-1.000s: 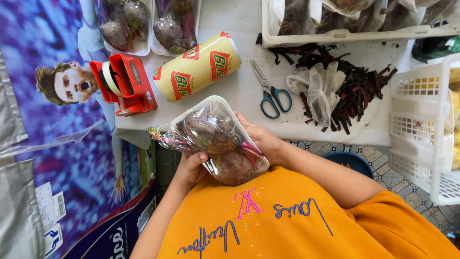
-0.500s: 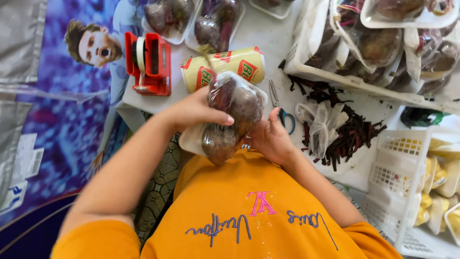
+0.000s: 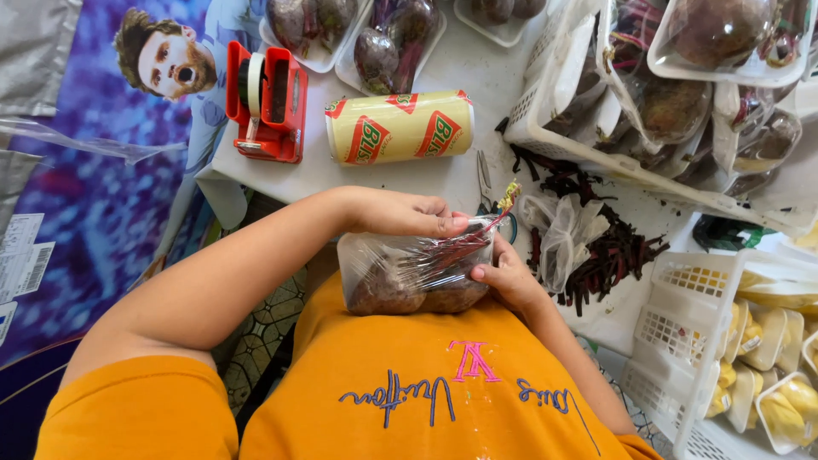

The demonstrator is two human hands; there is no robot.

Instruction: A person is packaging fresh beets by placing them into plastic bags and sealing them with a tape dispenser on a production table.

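I am gripping a film-wrapped tray of beetroots [image 3: 417,277] against my chest, left hand [image 3: 409,213] pressing on top, right hand [image 3: 507,277] clasping its end, just below the white surface [image 3: 452,175] holding a cling-film roll [image 3: 399,126]

Bright, even daylight; soft shadows, edges perhaps slightly warped.

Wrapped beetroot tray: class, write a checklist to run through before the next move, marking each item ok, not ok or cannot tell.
1. Both hands grip the wrapped beetroot tray: ok; left hand on top, right hand at its end.
2. Film covers the top: ok.
3. Film sealed underneath: cannot tell.
4. Tape dispenser upright on the table: ok.
5. Film roll on the table: ok.
6. Scissors unobstructed: not ok, partly hidden.
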